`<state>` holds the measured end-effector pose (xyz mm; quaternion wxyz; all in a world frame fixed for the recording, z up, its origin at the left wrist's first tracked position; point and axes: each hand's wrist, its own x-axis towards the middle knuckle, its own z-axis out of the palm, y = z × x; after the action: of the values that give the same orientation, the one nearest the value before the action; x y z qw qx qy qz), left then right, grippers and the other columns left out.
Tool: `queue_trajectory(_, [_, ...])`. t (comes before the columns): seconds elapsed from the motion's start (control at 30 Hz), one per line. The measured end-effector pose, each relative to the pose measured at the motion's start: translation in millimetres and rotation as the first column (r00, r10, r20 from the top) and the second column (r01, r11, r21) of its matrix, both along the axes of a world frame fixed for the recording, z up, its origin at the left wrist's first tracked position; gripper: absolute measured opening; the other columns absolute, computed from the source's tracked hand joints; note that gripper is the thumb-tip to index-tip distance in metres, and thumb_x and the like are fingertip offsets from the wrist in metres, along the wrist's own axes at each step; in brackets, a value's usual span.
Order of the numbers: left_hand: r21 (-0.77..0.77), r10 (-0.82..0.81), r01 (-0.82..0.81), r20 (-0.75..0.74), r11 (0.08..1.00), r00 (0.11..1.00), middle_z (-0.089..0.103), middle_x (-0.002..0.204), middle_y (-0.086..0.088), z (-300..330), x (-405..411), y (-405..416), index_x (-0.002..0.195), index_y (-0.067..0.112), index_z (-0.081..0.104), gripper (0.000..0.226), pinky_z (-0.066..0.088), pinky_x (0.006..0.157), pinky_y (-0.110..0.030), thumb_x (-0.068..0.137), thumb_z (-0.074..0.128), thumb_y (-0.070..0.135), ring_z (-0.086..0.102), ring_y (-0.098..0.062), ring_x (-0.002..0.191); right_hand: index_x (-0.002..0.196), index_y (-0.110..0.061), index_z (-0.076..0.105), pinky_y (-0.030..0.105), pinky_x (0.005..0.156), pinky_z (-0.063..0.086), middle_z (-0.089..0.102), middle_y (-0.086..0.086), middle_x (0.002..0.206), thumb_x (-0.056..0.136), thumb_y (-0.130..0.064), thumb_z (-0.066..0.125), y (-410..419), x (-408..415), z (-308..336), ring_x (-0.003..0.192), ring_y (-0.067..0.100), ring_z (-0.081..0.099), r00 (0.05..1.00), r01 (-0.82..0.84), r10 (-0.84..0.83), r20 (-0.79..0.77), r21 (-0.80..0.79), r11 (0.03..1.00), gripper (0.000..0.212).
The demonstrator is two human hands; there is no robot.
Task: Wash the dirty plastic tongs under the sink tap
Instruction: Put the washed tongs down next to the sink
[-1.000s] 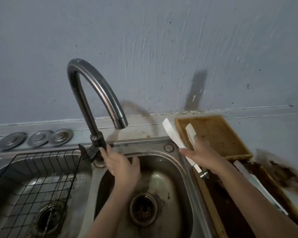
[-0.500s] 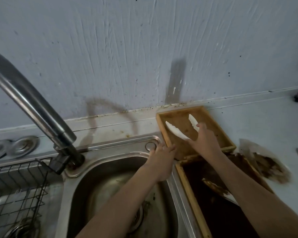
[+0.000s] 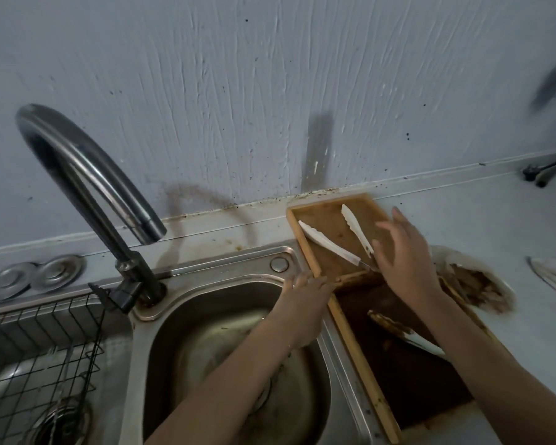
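The white plastic tongs (image 3: 337,240) lie spread in a V inside a shallow wooden tray (image 3: 305,240) on the counter, just right of the sink (image 3: 206,271); their two serrated arms point toward the far wall and meet at a metal hinge at the tray's near edge; the right hand (image 3: 405,261) hovers over that hinge end with fingers straight and fanned, pinching nothing (whether the palm touches the hinge cannot be told, since the hand covers it); the left hand (image 3: 305,303) reaches across the right-hand basin, its fingertips resting on the sink rim beside the near left corner of the tray, fingers relaxed and holding nothing; the curved steel tap (image 3: 87,175) arches over the left part of the sink with no water showing at its spout; a black wire rack (image 3: 42,342) sits in the left basin; nearer than the tongs' tray lies a second, darker wooden tray (image 3: 360,364) with a stained utensil (image 3: 405,332) in it; to the right on the counter sits a brown-smeared wrapper (image 3: 475,284)
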<state>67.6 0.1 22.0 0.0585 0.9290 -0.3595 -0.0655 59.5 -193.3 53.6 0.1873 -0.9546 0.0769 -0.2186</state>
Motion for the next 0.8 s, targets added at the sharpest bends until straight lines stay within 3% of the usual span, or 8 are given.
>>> queue_trajectory(0.07, [-0.033,-0.028,0.028,0.017,0.999,0.999,0.031,0.153,0.0,-1.4,-15.0,-0.5,0.144,0.021,0.031,0.059,0.011,0.117,-0.048,0.089,0.052,0.012,0.016,-0.024,0.145,0.113,-0.008,0.059,0.05,0.107,0.029,0.051,0.014,0.135,0.087,-0.016,0.058,-7.7,-28.8,3.9,0.122,0.028,0.049,0.993,0.06,-0.05,0.111,-0.09,0.994,0.026])
queue_trajectory(0.13, [-0.03,-0.064,0.064,0.022,0.997,0.998,0.031,0.153,0.002,-5.0,-31.7,-3.2,0.143,0.022,0.032,0.059,0.009,0.117,-0.048,0.089,0.052,0.011,0.014,-0.022,0.146,0.107,-0.007,0.062,0.052,0.102,0.033,0.061,0.015,0.123,0.086,-0.015,0.058,-15.5,-59.2,-1.9,0.112,0.031,0.056,0.989,0.118,-0.102,0.104,-0.158,0.98,0.022])
queue_trajectory(0.3, [-0.016,-0.096,0.096,0.027,0.995,0.995,0.043,0.146,-0.001,-8.0,-55.5,-3.3,0.137,0.019,0.044,0.053,0.02,0.113,-0.049,0.087,0.049,0.005,0.028,-0.026,0.139,0.102,-0.017,0.065,0.051,0.098,0.034,0.066,0.006,0.112,0.088,-0.033,0.05,-27.5,-114.0,-29.2,0.106,0.028,0.058,0.955,0.177,-0.221,-0.198,-0.217,0.96,0.026])
queue_trajectory(0.4, [0.023,-0.097,0.097,-0.006,0.995,0.995,0.036,0.151,-0.004,-4.9,-59.8,-1.6,0.142,0.016,0.038,0.059,0.026,0.112,-0.051,0.086,0.048,0.002,0.028,-0.029,0.139,0.103,-0.026,0.063,0.048,0.103,0.029,0.06,0.0,0.122,0.087,-0.05,0.044,-27.9,-132.0,-36.6,0.117,0.023,0.051,0.861,0.192,-0.278,-0.426,-0.234,0.953,0.034])
queue_trajectory(0.5, [0.059,-0.109,0.113,-0.068,0.992,0.992,0.026,0.156,-0.004,-2.1,-60.7,0.0,0.146,0.016,0.03,0.065,0.026,0.113,-0.051,0.085,0.05,0.002,0.022,-0.029,0.142,0.105,-0.03,0.062,0.047,0.104,0.03,0.053,-0.001,0.131,0.088,-0.048,0.047,-29.3,-138.2,-41.0,0.124,0.025,0.043,0.81,0.162,-0.281,-0.515,-0.265,0.951,0.03])
queue_trajectory(0.6, [0.07,-0.116,0.125,-0.117,0.99,0.986,0.025,0.156,-0.003,-0.6,-60.8,2.8,0.147,0.017,0.029,0.066,0.026,0.112,-0.051,0.086,0.049,0.002,0.022,-0.029,0.142,0.105,-0.03,0.062,0.047,0.107,0.029,0.044,0.002,0.14,0.089,-0.036,0.051,-30.2,-134.6,-38.9,0.129,0.027,0.038,0.787,0.162,-0.293,-0.542,-0.276,0.947,0.02])
queue_trajectory(0.67, [0.081,-0.116,0.126,-0.122,0.989,0.986,0.036,0.15,-0.007,1.1,-61.4,6.2,0.144,0.016,0.034,0.061,0.028,0.111,-0.05,0.086,0.049,0.002,0.028,-0.03,0.138,0.1,-0.029,0.064,0.046,0.105,0.032,0.046,0.0,0.137,0.089,-0.032,0.053,-30.5,-131.7,-38.0,0.125,0.026,0.042,0.785,0.174,-0.293,-0.546,-0.259,0.95,0.016])
queue_trajectory(0.8, [-0.011,-0.087,0.086,-0.096,0.996,0.992,0.053,0.131,-0.009,5.0,-58.3,16.7,0.135,0.017,0.046,0.054,0.036,0.106,-0.049,0.083,0.049,0.0,0.042,-0.028,0.127,0.077,-0.026,0.062,0.04,0.083,0.046,0.063,0.003,0.105,0.085,-0.022,0.06,-32.5,-132.8,-30.6,0.09,0.022,0.055,0.881,0.259,-0.267,-0.39,-0.075,0.963,0.009])
